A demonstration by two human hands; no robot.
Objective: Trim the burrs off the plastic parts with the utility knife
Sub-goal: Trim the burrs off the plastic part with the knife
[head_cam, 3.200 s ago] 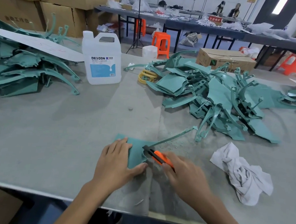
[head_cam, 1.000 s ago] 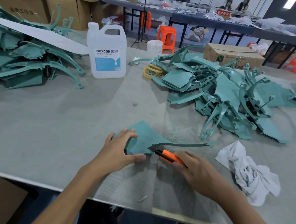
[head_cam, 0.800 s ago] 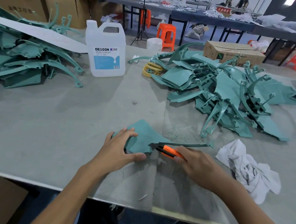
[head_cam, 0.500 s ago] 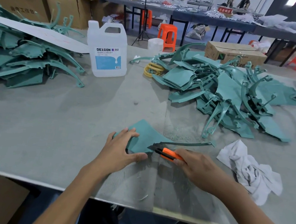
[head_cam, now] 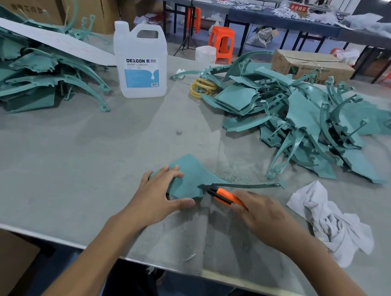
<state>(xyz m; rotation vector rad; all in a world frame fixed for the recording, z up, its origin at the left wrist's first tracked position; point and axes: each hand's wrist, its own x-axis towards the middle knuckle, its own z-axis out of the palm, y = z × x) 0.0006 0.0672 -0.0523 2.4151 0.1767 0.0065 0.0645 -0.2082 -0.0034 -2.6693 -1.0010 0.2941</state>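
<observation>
**Knife at part edge**

Left hand [head_cam: 158, 196] presses flat, fingers spread, on green plastic part [head_cam: 192, 178] lying on table [head_cam: 68, 171]. Right hand [head_cam: 262, 216] grips orange utility knife [head_cam: 224, 196], tip touching part's near-right edge. White rag [head_cam: 333, 223] just right.

Even, diffuse light from above keeps the workshop bright. The jug [head_cam: 140, 63], the left hand [head_cam: 158, 199] and the right hand [head_cam: 262, 216] cast soft, pale shadows on the grey table [head_cam: 68, 171]. The utility knife [head_cam: 227, 196] looks crisp, while the far tables [head_cam: 285, 20] look softer. Wide-angle distortion bows the table's near edge and stretches the forearms toward the bottom corners.
</observation>
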